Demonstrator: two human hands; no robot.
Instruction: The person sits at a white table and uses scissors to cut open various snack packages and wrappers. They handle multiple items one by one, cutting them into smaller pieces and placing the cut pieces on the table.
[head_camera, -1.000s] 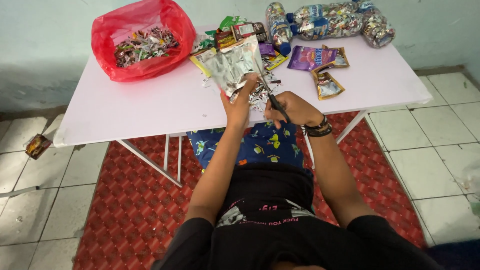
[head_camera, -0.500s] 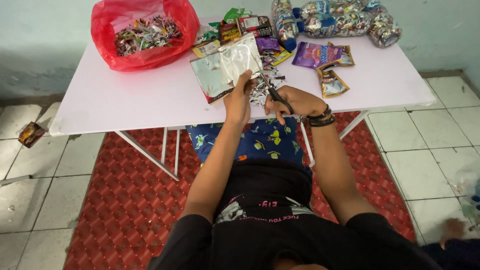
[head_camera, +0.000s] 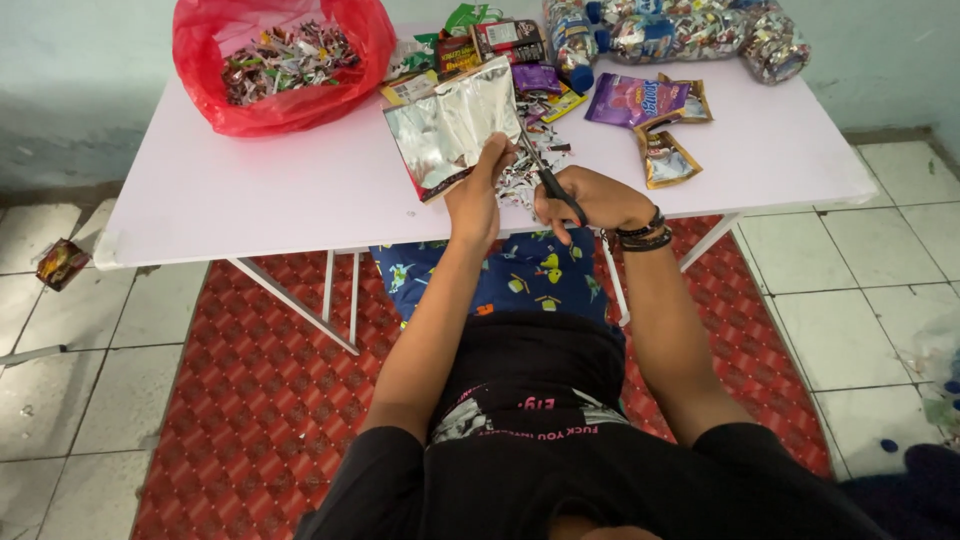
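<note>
Silver foil, the inside of an opened snack wrapper (head_camera: 450, 130), is pinched at its lower edge by the left hand (head_camera: 475, 195) and held just above the white counter (head_camera: 250, 190), tilted up toward the camera. The right hand (head_camera: 590, 198) is closed through the black handles of the scissors (head_camera: 545, 172), whose blades point up into the wrapper's right edge, close to the left fingers. A heap of small cut scraps (head_camera: 525, 175) lies on the counter between the two hands. Farther back sit a red plastic bag (head_camera: 280, 60) full of clippings, a purple sachet (head_camera: 630, 100), a small brown sachet (head_camera: 665, 160) and a roll of bundled wrappers (head_camera: 690, 30). The likely trouble is the blades closing near the left thumb, since the foil is held so close to the cut; thin foil could also buckle and tear crookedly.
</note>
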